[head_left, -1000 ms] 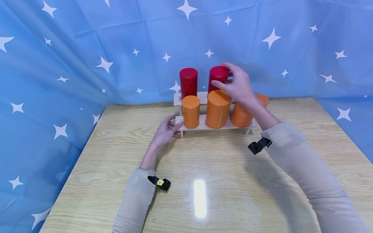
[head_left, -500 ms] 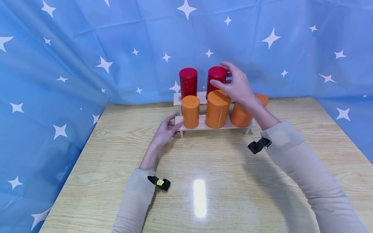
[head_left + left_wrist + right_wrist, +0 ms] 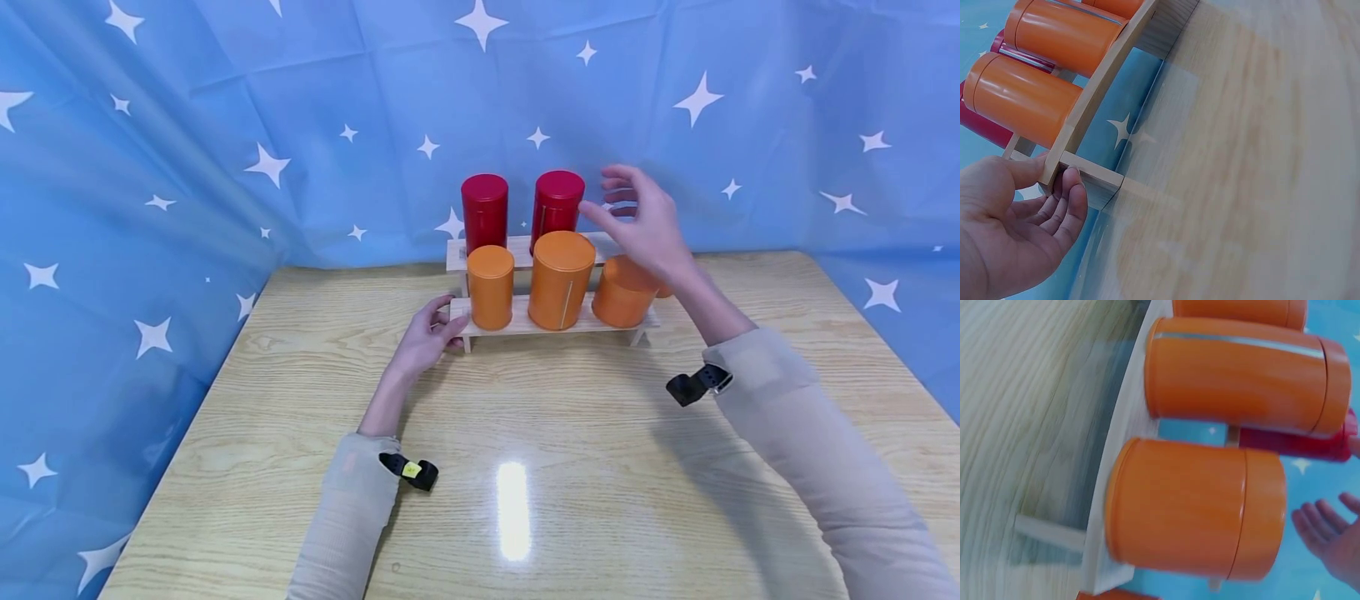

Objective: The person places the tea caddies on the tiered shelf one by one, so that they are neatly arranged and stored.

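Note:
A two-step wooden shelf (image 3: 525, 327) stands at the back of the table. On its upper step are two red canisters: a left one (image 3: 485, 212) and a right one (image 3: 557, 202). The lower step holds a slim orange canister (image 3: 491, 287), a tall one (image 3: 562, 279) and a wide one (image 3: 1188, 509). My left hand (image 3: 429, 333) grips the left end of the lower step, thumb and fingers around the board, as the left wrist view (image 3: 1019, 225) confirms. To the right of the right red canister, my right hand (image 3: 645, 217) hangs with loosely bent fingers, holding nothing.
Another orange canister (image 3: 664, 292) shows beyond the shelf's right end, mostly hidden by my right forearm. A blue star-patterned curtain (image 3: 405, 92) hangs behind and left of the wooden table (image 3: 585, 467).
The right red canister shifted slightly left on the upper step. My right hand then let go of it and moved right. My left hand stays on the shelf.

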`<state>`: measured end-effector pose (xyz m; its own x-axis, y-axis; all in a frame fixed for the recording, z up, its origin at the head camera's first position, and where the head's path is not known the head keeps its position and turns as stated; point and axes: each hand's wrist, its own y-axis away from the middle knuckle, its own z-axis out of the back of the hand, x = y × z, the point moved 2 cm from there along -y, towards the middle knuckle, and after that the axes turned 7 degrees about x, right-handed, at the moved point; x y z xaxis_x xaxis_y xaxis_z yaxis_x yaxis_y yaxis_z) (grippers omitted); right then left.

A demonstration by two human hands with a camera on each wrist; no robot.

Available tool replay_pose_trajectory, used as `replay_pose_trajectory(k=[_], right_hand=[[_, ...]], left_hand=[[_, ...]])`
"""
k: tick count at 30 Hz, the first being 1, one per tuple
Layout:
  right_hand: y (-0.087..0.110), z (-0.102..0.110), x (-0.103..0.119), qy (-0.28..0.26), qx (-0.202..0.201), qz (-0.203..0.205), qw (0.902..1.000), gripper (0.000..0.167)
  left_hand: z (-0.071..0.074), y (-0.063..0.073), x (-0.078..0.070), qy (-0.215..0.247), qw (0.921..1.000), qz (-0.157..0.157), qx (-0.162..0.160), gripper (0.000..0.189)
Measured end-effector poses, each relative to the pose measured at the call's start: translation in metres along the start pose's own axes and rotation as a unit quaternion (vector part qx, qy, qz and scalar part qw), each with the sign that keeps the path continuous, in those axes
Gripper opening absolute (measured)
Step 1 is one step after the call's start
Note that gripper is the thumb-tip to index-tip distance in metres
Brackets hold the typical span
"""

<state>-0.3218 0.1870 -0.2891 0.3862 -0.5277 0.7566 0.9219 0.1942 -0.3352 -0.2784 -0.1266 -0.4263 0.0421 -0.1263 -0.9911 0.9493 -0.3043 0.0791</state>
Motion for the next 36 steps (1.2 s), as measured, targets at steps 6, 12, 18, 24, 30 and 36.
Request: replay_pose_trajectory(k=[6,12,18,24,30,36], right_hand=[[0.003,0.015,-0.018,0.003,-0.018,-0.002,0.9998,0.059],[0.010,0.030,-0.039,0.024,-0.027,-0.027,0.9990,0.061],[0.017,0.043,-0.066,0.033,-0.031,-0.066,0.9968,0.065],[0.025,0.055,-0.094,0.045,-0.027,-0.106,0.9930,0.070],[0.030,0.060,-0.115,0.066,-0.008,-0.128,0.9895,0.077],[0.034,0.058,-0.133,0.068,0.038,-0.156,0.9846,0.090]], left_hand=[[0.000,0.000,0.000,-0.001,1.0000,0.000,-0.001,0.064],[-0.001,0.001,0.000,-0.001,1.0000,0.001,0.001,0.064],[0.000,0.002,0.000,-0.004,1.0000,0.002,0.000,0.065],[0.000,0.003,0.000,0.005,1.0000,0.006,0.001,0.064],[0.000,0.002,0.000,0.009,0.9999,0.006,-0.001,0.064],[-0.002,0.002,-0.001,0.009,1.0000,0.002,-0.001,0.063]])
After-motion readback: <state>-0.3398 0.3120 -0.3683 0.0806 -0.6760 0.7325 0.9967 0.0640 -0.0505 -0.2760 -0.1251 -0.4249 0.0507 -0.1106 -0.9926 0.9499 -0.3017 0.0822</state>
